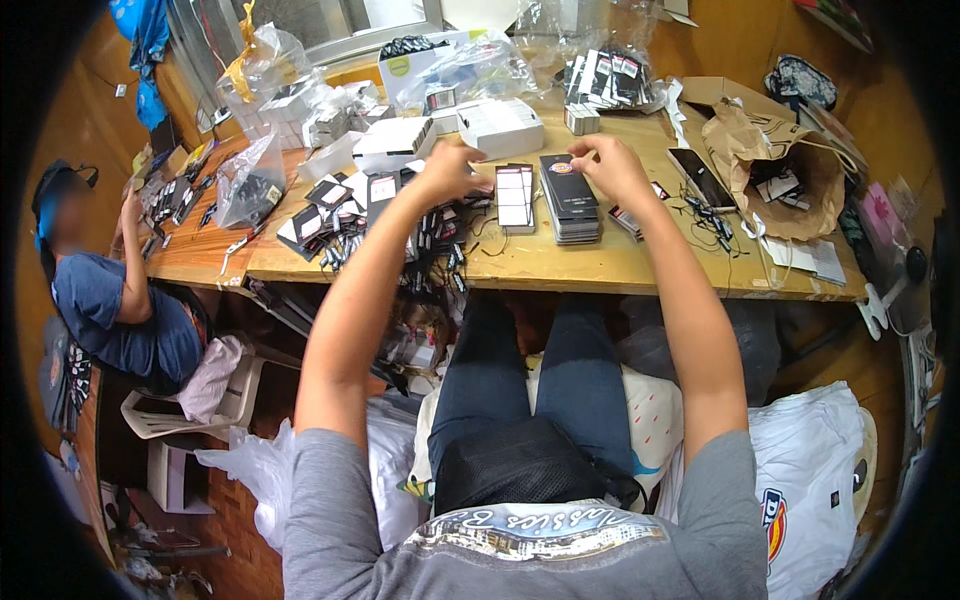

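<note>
My left hand [453, 174] is over the table beside a heap of black tags with cords [375, 215], fingers curled in. Whether anything is between them is hidden. My right hand [612, 166] hovers at the far end of a neat stack of black hang tags [571, 200], thumb and forefinger brought close together; what they pinch, if anything, is too small to make out. Between the hands, just left of that stack, lie tags with white labels [515, 200], face up.
White boxes [500, 127] and clear plastic bags stand along the back. A phone [700, 178], tangled black cords [712, 228] and an open paper bag [785, 175] are at the right. Another person [125, 290] sits at the left end. My legs are under the table's front edge.
</note>
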### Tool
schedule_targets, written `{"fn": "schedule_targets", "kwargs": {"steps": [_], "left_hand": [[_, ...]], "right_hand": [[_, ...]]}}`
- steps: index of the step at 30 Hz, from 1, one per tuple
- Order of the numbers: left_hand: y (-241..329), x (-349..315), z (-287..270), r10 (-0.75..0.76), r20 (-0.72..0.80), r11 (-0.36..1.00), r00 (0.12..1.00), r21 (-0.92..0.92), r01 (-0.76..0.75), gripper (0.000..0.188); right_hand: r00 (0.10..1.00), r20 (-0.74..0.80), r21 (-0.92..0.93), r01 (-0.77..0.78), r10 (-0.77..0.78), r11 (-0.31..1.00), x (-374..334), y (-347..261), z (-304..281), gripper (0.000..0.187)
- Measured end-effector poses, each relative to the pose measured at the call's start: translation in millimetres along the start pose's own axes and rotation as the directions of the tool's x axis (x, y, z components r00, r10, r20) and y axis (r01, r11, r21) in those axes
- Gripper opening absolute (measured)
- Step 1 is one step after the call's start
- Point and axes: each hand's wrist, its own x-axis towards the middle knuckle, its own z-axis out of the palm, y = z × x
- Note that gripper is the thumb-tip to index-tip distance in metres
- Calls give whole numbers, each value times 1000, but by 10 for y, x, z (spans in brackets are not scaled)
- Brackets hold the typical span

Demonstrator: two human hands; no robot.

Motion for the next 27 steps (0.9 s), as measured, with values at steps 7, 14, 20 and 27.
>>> {"fn": "schedule_targets", "kwargs": {"steps": [7, 14, 20, 27], "left_hand": [[229, 248, 254, -186, 138, 944, 973, 302, 137, 91], [341, 216, 288, 18, -319, 986, 948, 165, 37, 55], [859, 90, 38, -338, -379, 688, 861, -724, -49, 29], [1190, 22, 65, -239, -383, 698, 892, -707, -117, 17]], "right_hand": [[859, 503, -17, -101, 96, 995, 555, 331, 104, 73], [995, 95, -124, 39, -27, 992, 567, 343, 147, 57], [994, 106, 748, -99, 29, 656, 420, 141, -133, 16], [999, 28, 676, 12, -42, 737, 195, -65, -275, 15]]}}
